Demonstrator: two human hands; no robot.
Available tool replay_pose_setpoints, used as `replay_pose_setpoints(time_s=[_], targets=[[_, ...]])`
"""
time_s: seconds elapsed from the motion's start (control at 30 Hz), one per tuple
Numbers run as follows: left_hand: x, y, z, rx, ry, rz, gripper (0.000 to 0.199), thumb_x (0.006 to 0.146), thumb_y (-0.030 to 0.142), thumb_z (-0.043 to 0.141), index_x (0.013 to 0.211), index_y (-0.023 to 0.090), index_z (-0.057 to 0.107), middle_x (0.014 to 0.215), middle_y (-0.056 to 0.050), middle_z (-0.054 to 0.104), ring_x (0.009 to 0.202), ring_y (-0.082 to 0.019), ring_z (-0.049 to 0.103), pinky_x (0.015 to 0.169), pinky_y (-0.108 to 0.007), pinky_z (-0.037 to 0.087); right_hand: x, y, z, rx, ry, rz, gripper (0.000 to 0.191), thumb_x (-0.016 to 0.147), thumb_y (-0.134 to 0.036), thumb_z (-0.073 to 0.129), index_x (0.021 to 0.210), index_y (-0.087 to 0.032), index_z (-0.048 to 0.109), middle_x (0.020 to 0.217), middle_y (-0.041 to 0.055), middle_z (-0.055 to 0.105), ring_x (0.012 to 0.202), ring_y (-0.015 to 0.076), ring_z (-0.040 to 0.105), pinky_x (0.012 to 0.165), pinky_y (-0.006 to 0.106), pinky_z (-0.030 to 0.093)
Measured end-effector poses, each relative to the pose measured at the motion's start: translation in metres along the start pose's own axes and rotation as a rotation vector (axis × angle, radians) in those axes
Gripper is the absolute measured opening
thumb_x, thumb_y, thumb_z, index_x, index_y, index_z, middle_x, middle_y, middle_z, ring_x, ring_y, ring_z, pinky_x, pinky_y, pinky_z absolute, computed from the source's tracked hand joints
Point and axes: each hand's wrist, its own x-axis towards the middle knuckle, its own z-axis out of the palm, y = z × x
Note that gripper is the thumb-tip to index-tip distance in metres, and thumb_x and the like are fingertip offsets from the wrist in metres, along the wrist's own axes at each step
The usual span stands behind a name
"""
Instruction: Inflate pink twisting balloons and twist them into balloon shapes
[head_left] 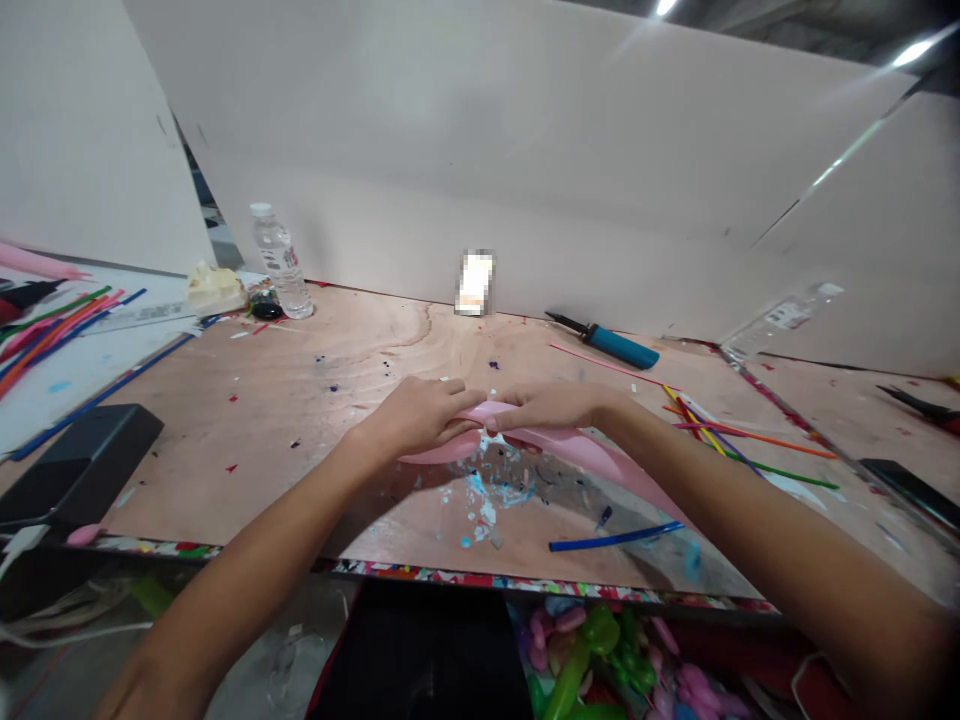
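A long pink balloon (592,450) runs between my hands over the middle of the table. My left hand (431,412) is closed round its left part, and a short pink length bulges out below those fingers. Close beside it, my right hand (544,408) grips the same balloon, thumb and fingers curled about it. From there the inflated tube stretches right and passes under my right forearm. A flat blue uninflated balloon (615,537) lies near the front edge.
A teal hand pump (615,345) lies at the back right, near several loose uninflated balloons (720,435). A water bottle (283,262) stands back left. A dark box (90,462) sits front left. Finished balloons (600,650) are heaped below the table edge (480,578).
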Motion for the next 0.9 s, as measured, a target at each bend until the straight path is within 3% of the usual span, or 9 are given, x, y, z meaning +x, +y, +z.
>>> replay_pose_setpoints(time_s=[0.1, 0.33, 0.43, 0.53, 0.7, 0.8, 0.9], targets=[[-0.001, 0.0, -0.003, -0.016, -0.021, -0.002, 0.037, 0.095, 0.048, 0.034, 0.109, 0.024, 0.058, 0.093, -0.005, 0.065, 0.082, -0.019, 0.061, 0.062, -0.028, 0.037, 0.001, 0.001, 0.002, -0.132, 0.039, -0.052, 0.044, 0.087, -0.054, 0.047, 0.101, -0.016, 0.064, 0.088, 0.0059, 0.068, 0.074, 0.0172, 0.059, 0.064, 0.027, 0.042], [-0.001, -0.011, -0.006, -0.318, -0.07, -0.06, 0.037, 0.097, 0.038, 0.032, 0.09, 0.019, 0.062, 0.083, -0.003, 0.065, 0.076, -0.016, 0.058, 0.067, -0.027, 0.038, 0.01, -0.004, 0.03, -0.73, 0.5, -0.095, 0.027, 0.091, -0.041, 0.05, 0.102, -0.017, 0.055, 0.095, 0.0102, 0.064, 0.082, 0.0223, 0.058, 0.065, 0.029, 0.035], [-0.001, -0.016, -0.005, -0.461, -0.094, -0.111, 0.037, 0.097, 0.038, 0.032, 0.086, 0.018, 0.06, 0.077, -0.002, 0.063, 0.072, -0.014, 0.056, 0.067, -0.026, 0.039, 0.012, -0.01, 0.037, -0.936, 0.601, -0.126, 0.033, 0.096, -0.045, 0.039, 0.103, -0.016, 0.054, 0.095, 0.0122, 0.062, 0.083, 0.0245, 0.057, 0.072, 0.033, 0.035], [0.0, -0.017, -0.004, -0.53, -0.073, -0.13, 0.037, 0.097, 0.038, 0.029, 0.084, 0.018, 0.057, 0.077, -0.001, 0.06, 0.073, -0.014, 0.055, 0.069, -0.027, 0.04, 0.014, -0.012, 0.04, -0.97, 0.617, -0.168, 0.037, 0.099, -0.039, 0.027, 0.102, -0.015, 0.054, 0.095, 0.0129, 0.062, 0.085, 0.025, 0.057, 0.076, 0.035, 0.035], [0.001, -0.016, -0.001, -0.612, -0.029, -0.167, 0.037, 0.098, 0.042, 0.025, 0.094, 0.019, 0.053, 0.09, -0.003, 0.06, 0.082, -0.016, 0.056, 0.078, -0.03, 0.043, 0.018, -0.015, 0.043, -0.829, 0.588, -0.11, 0.028, 0.093, -0.027, 0.039, 0.117, -0.014, 0.046, 0.099, 0.0129, 0.065, 0.086, 0.0249, 0.06, 0.067, 0.032, 0.036], [0.002, -0.018, 0.005, -0.628, 0.0, -0.204, 0.04, 0.098, 0.045, 0.022, 0.107, 0.019, 0.05, 0.098, -0.005, 0.062, 0.09, -0.018, 0.058, 0.084, -0.033, 0.044, 0.018, -0.02, 0.043, -0.765, 0.587, -0.059, 0.044, 0.092, -0.045, 0.041, 0.125, -0.015, 0.041, 0.093, 0.0129, 0.068, 0.08, 0.0263, 0.062, 0.06, 0.031, 0.033], [0.0, -0.022, 0.007, -0.581, 0.07, -0.275, 0.045, 0.097, 0.047, 0.024, 0.122, 0.017, 0.045, 0.103, -0.008, 0.063, 0.092, -0.02, 0.06, 0.085, -0.037, 0.045, 0.018, -0.02, 0.042, -0.773, 0.603, -0.055, 0.049, 0.093, -0.057, 0.033, 0.118, -0.018, 0.048, 0.088, 0.0114, 0.068, 0.075, 0.026, 0.062, 0.058, 0.03, 0.03]])
